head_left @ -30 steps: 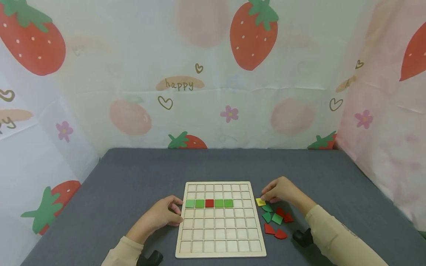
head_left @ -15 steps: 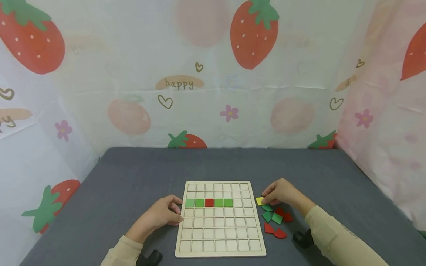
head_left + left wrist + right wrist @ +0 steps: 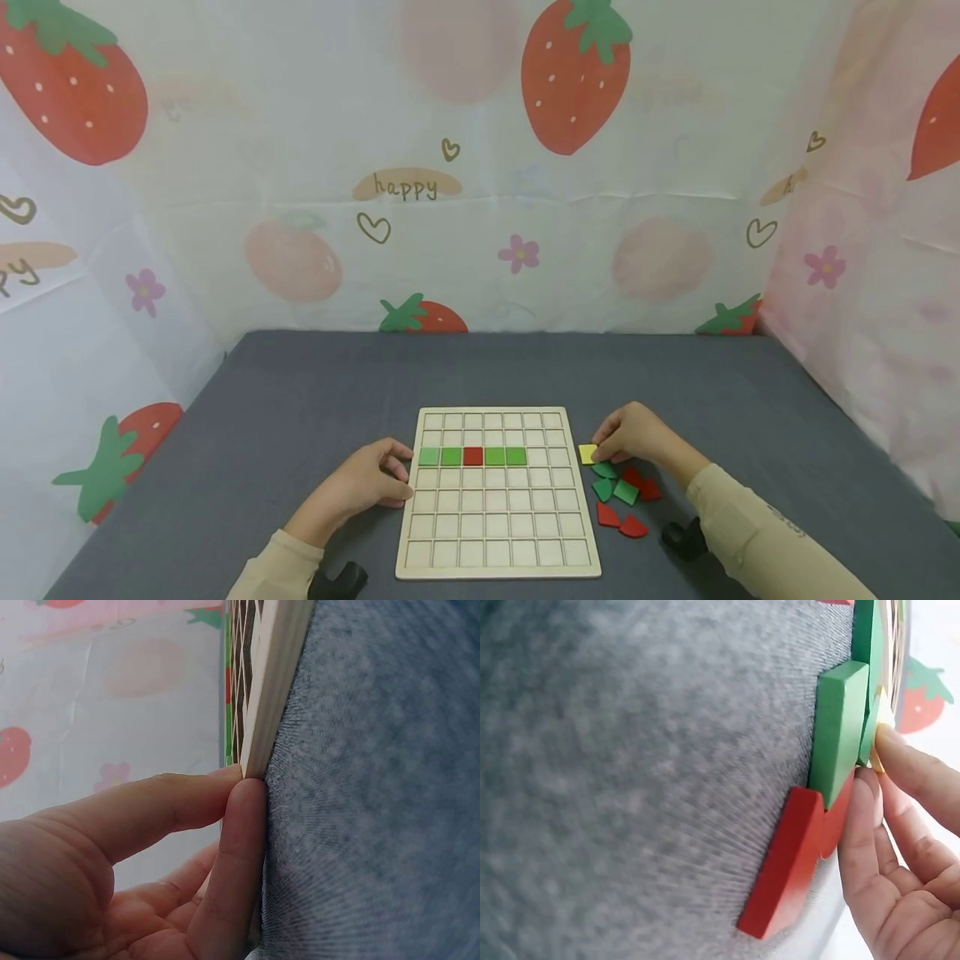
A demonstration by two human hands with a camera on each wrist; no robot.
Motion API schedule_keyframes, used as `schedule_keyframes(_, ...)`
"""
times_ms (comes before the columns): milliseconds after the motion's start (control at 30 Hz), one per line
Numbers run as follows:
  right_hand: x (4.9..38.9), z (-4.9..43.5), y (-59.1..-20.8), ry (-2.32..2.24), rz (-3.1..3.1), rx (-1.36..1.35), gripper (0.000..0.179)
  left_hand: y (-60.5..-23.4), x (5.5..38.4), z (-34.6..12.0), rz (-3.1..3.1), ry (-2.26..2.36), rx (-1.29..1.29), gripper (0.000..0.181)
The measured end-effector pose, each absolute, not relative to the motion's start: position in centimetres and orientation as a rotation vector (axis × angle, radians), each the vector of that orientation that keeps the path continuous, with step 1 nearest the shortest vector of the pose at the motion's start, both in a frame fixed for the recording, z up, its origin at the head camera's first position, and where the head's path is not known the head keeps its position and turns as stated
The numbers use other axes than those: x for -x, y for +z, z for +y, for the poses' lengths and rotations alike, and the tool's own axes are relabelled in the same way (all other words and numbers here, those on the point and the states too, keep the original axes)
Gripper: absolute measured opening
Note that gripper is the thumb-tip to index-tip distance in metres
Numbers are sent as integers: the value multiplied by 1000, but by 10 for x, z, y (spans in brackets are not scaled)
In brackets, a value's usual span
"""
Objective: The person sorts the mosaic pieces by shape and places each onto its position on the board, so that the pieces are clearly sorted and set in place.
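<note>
A pale wooden grid board (image 3: 498, 577) lies flat on the table, with a row of green tiles and one red tile (image 3: 473, 457) in its cells. At the board's left edge rests my left hand (image 3: 367, 479); in the left wrist view, thumb and finger pinch the rim (image 3: 274, 682). Just right of the board, my right hand (image 3: 637, 433) holds a yellow square tile (image 3: 587, 453), its thumb on the tile's face in the right wrist view. The tile's right corner is hidden by fingers. Green (image 3: 626, 492) and red (image 3: 633, 527) loose pieces lie below that hand.
Dark grey cloth (image 3: 337, 375) covers the table. A white strawberry-print curtain (image 3: 480, 250) stands behind and along both sides. Black wrist mounts (image 3: 683, 540) stick out beneath the sleeves. Some loose pieces touch or overlap near the board's right edge.
Very little differs. My right hand has shifted slightly toward me at the yellow tile, while my left hand stays on the board's edge.
</note>
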State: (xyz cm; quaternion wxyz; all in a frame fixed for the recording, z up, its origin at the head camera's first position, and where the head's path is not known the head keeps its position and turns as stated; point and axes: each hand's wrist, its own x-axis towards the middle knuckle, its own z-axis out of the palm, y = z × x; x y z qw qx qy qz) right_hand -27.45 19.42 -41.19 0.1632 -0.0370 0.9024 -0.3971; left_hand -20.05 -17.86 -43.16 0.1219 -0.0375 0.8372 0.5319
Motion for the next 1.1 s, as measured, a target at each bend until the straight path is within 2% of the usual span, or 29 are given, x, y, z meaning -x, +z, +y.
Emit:
schedule_keyframes(533, 277, 197, -407, -1270, 2473, 65, 11, -430, 200, -179, 2437, 1555, 107, 50)
schedule_keyframes(1100, 278, 178, -401, -1330, 2436, 82, 14, -433, 200, -178, 2456, 1569, 115, 49)
